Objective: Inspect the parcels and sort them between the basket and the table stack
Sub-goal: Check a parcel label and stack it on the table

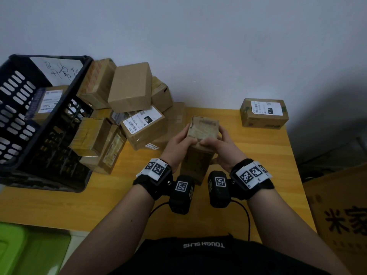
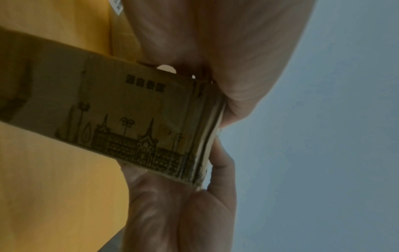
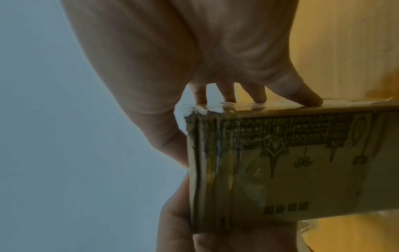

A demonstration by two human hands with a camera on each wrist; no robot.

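Over the surface (image 1: 258, 155) centre, near edge: parcel (image 1: 202, 135) stood on end, both hands on its top. Left hand (image 1: 178, 143) fingers curled round the left top edge, right hand (image 1: 220, 147) fingers wrapped over the right edge, thumbs on the near face. Skyline print on its side. Loose pile of parcels (image 1: 131, 108) left, black basket (image 1: 45, 124) far left holding one box. Single labelled box (image 1: 264, 113) far right.
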